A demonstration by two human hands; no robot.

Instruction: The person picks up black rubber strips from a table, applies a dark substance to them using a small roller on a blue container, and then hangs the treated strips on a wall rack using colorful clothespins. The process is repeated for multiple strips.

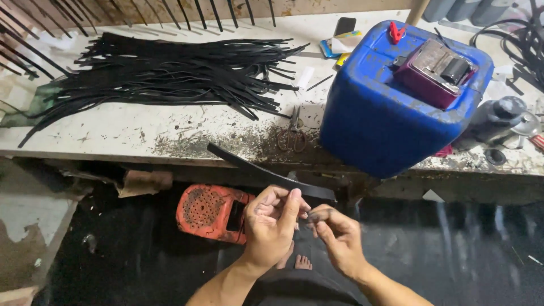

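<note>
Both hands low in frame, in front of the bench edge; left hand (271,224) has fingers curled around the near end of a black strip (255,168), thumb up against it; right hand (335,235) pinches the same end from the other side, fingertips meeting the left's; so both closed on the strip; the strip runs up and left from the hands, its far end over the bench edge. Below the hands: dark lap, bare toes (303,262) just visible. Left of the hands, on the dark floor: orange sandal (211,211), sole perforated. Bench (113,133) is pale, worn, with dark scrap crumbs along the near edge; scissors (292,136) lie in the crumbs, just left of a blue jerrycan (374,122). The can lies flat, red cap (396,31) at its far corner; a maroon box with a metal plate (435,71) sits on top. Far left of bench: big pile of black strips (170,71), fanned out, ends pointing right. Right of can: dark round container (498,116), small ring (495,157). Back edge: phone (344,25), dark.
</note>
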